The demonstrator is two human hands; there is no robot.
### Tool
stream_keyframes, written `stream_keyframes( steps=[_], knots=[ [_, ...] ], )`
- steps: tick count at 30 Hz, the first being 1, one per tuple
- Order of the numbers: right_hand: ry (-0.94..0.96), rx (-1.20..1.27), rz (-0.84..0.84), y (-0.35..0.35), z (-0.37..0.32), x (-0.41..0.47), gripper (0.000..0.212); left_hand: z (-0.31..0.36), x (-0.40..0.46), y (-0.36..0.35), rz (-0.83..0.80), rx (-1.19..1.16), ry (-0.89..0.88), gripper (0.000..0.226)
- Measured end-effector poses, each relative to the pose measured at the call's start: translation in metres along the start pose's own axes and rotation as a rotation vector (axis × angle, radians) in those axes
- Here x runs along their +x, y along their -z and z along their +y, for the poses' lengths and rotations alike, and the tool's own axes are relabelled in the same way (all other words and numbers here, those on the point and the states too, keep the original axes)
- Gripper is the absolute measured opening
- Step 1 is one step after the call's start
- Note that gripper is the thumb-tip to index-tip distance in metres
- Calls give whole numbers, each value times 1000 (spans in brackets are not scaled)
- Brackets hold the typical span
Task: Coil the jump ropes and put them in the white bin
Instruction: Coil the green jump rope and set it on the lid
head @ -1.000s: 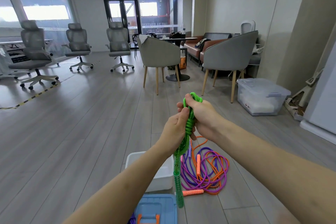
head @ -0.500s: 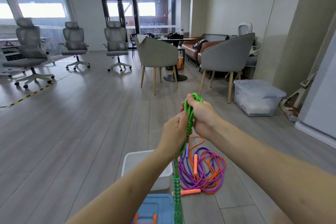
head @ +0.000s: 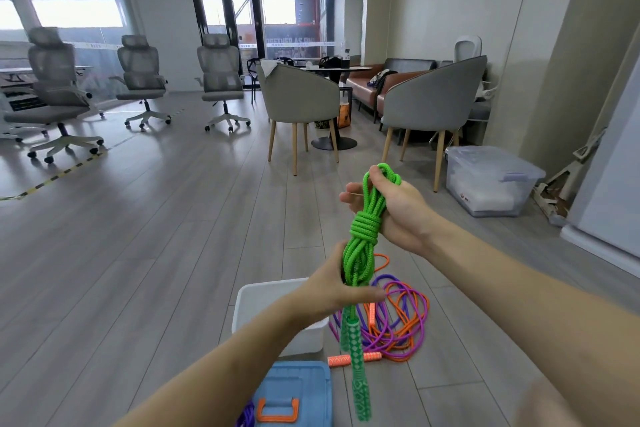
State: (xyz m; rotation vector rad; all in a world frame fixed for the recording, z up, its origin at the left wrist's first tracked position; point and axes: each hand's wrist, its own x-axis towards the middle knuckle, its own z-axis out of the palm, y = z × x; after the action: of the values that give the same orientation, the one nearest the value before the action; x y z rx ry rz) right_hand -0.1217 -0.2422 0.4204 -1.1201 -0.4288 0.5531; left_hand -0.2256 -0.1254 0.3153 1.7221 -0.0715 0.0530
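Observation:
A green jump rope (head: 362, 229) hangs bundled in front of me, with several turns wound round its middle. My right hand (head: 391, 208) grips the top loops of the bundle. Lower down, my left hand (head: 337, 284) holds the strands just above the two green handles (head: 358, 357), which dangle below it. The white bin (head: 263, 295) stands on the floor under my left arm. Beside it on the right lie an orange rope (head: 417, 319) and a purple rope (head: 394, 308), loosely tangled together.
A blue lidded box (head: 304, 392) with an orange handle sits at the bottom, a bit of purple rope beside it. A clear storage tub (head: 485, 180) stands right. Grey armchairs (head: 298, 104) and office chairs (head: 221, 80) stand farther back on the wooden floor.
My left hand slid down the green rope from beside my right hand to just above the handles. The wound turns round the bundle's middle now show between the hands.

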Motion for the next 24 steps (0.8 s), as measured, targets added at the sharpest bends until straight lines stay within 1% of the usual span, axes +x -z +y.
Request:
stream_keyframes(
  steps=[1,3,6,8,10,13,17,18,19,21,22,23,24],
  knots=[
    [-12,21,14,4,0,2,23,-4,-1,-5,18,24,-10,74],
    [-32,68,81,11,2,5,23,-7,-3,-13,109,51,-11,54],
    [-69,94,207,17,6,10,22,-7,-6,-17,201,269,-23,33],
    [-84,113,265,17,10,14,24,-8,-7,-21,206,397,-35,26],
    [-96,155,305,14,12,17,27,-6,-6,-24,193,450,-68,19],
    [-91,180,329,11,9,22,31,-3,-3,-25,175,485,-95,20],
    [-102,206,296,5,10,32,37,2,-5,-17,195,432,-116,10],
    [-116,235,277,3,12,34,37,4,-9,-16,193,384,-103,8],
    [-128,268,252,0,14,35,36,4,-12,-14,181,292,-80,12],
    [-148,320,186,-3,16,36,35,3,-23,-9,140,68,-34,33],
    [-151,325,153,-5,16,36,35,2,-29,-7,119,6,-26,43],
    [-148,290,125,-4,18,36,36,-1,-35,-4,100,-21,-23,48],
    [-144,202,97,-4,22,36,36,-4,-41,-1,92,-33,-13,48]
  ],
)
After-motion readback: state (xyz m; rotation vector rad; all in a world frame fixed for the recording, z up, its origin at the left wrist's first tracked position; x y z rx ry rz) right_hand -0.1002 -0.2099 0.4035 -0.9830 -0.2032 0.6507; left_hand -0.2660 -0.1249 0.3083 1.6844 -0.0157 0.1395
